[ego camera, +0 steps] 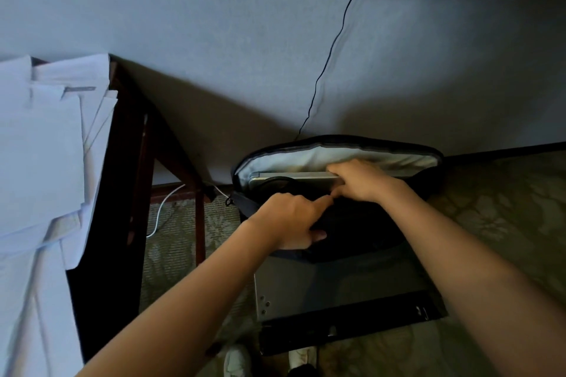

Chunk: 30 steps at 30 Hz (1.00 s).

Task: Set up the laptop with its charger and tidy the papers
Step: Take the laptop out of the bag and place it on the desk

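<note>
A dark laptop bag stands open on the floor against the wall, its pale lining showing. Inside it the silver laptop shows its top edge, with a dark cable loop in front of it. My right hand grips the laptop's right end inside the bag. My left hand holds the bag's front flap, fingers curled over its edge. White papers lie scattered and overlapping on the dark wooden table at the left.
A black cable runs down the wall behind the bag. A white cable lies on the patterned carpet under the table. A grey and black flat case lies on the floor below the bag. My shoes show at the bottom.
</note>
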Each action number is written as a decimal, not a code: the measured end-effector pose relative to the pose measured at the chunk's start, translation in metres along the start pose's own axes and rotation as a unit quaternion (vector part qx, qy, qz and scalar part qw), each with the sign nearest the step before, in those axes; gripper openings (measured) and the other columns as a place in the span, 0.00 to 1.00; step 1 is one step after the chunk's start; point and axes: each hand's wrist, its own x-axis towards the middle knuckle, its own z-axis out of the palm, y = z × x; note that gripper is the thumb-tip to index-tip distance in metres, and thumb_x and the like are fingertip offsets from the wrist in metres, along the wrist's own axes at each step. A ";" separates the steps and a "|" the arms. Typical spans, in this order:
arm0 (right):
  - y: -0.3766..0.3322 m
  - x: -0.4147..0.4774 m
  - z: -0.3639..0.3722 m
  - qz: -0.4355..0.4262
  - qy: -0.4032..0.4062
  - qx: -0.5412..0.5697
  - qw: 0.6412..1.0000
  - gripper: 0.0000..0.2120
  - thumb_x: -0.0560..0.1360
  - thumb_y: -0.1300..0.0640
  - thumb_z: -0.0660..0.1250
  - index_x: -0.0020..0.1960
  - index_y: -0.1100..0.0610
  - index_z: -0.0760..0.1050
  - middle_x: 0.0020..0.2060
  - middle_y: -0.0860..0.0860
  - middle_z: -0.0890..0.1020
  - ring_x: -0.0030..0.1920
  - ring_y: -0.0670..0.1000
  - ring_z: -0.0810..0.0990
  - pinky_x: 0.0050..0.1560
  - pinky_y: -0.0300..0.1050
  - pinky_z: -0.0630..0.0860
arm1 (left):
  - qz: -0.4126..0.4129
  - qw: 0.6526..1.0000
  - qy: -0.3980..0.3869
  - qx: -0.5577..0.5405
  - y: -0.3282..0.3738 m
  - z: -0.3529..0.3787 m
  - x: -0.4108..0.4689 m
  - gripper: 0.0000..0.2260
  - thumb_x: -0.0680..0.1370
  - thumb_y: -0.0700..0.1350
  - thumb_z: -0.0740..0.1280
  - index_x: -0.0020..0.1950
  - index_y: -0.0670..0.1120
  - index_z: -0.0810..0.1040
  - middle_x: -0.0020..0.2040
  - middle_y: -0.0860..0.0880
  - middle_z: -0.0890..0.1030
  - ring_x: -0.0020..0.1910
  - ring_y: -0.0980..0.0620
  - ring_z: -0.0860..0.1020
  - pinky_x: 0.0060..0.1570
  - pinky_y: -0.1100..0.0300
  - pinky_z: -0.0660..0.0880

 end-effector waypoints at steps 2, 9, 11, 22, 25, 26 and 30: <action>-0.001 -0.003 -0.001 -0.003 -0.006 -0.005 1.000 0.16 0.74 0.52 0.67 0.60 0.54 0.72 0.60 0.55 0.77 0.61 0.57 0.75 0.51 0.45 0.69 | -0.010 1.000 -0.003 -0.007 -0.002 -0.001 0.005 0.23 0.80 0.54 0.58 0.73 0.50 0.60 0.57 0.43 0.79 0.57 0.42 0.77 0.51 0.53 0.71; -0.003 -0.017 -0.003 -0.028 0.002 -0.034 0.999 0.15 0.72 0.56 0.67 0.58 0.53 0.74 0.59 0.55 0.76 0.62 0.56 0.73 0.54 0.46 0.67 | -0.010 0.993 -0.073 -0.093 0.000 -0.006 0.006 0.17 0.80 0.50 0.59 0.68 0.48 0.69 0.61 0.42 0.77 0.61 0.42 0.74 0.55 0.54 0.67; -0.003 -0.022 -0.011 -0.029 0.015 -0.040 0.999 0.14 0.71 0.55 0.68 0.56 0.52 0.75 0.57 0.55 0.78 0.60 0.57 0.75 0.48 0.45 0.66 | -0.015 0.987 -0.088 -0.135 0.001 -0.011 0.005 0.16 0.80 0.50 0.60 0.67 0.48 0.70 0.61 0.43 0.77 0.61 0.43 0.74 0.56 0.55 0.67; 0.011 -0.047 -0.044 -0.063 -0.007 -0.055 0.996 0.11 0.68 0.51 0.72 0.37 0.55 0.71 0.34 0.50 0.72 0.42 0.55 0.73 0.40 0.44 0.64 | -0.026 0.941 -0.198 -0.274 0.026 -0.014 0.027 0.17 0.80 0.50 0.61 0.68 0.49 0.70 0.65 0.47 0.74 0.64 0.46 0.71 0.59 0.55 0.64; 0.019 -0.052 -0.051 -0.072 0.004 -0.044 0.996 0.11 0.67 0.51 0.73 0.45 0.56 0.77 0.37 0.51 0.74 0.46 0.55 0.76 0.39 0.44 0.64 | -0.027 0.929 -0.227 -0.291 0.033 -0.004 0.033 0.17 0.79 0.49 0.62 0.68 0.48 0.70 0.64 0.46 0.74 0.64 0.46 0.71 0.61 0.54 0.64; 0.022 -0.053 -0.054 -0.071 0.011 -0.036 0.997 0.12 0.67 0.51 0.73 0.46 0.55 0.78 0.38 0.52 0.75 0.46 0.55 0.76 0.39 0.44 0.64 | -0.031 0.925 -0.233 -0.298 0.034 -0.003 0.035 0.17 0.79 0.48 0.62 0.67 0.47 0.71 0.64 0.46 0.74 0.64 0.46 0.71 0.62 0.54 0.64; 0.033 -0.054 -0.063 -0.064 0.027 -0.005 0.998 0.12 0.67 0.50 0.73 0.47 0.55 0.78 0.39 0.52 0.78 0.43 0.54 0.75 0.38 0.44 0.65 | -0.059 0.915 -0.259 -0.304 0.030 -0.005 0.044 0.21 0.79 0.48 0.64 0.69 0.43 0.69 0.67 0.45 0.72 0.67 0.45 0.68 0.64 0.56 0.62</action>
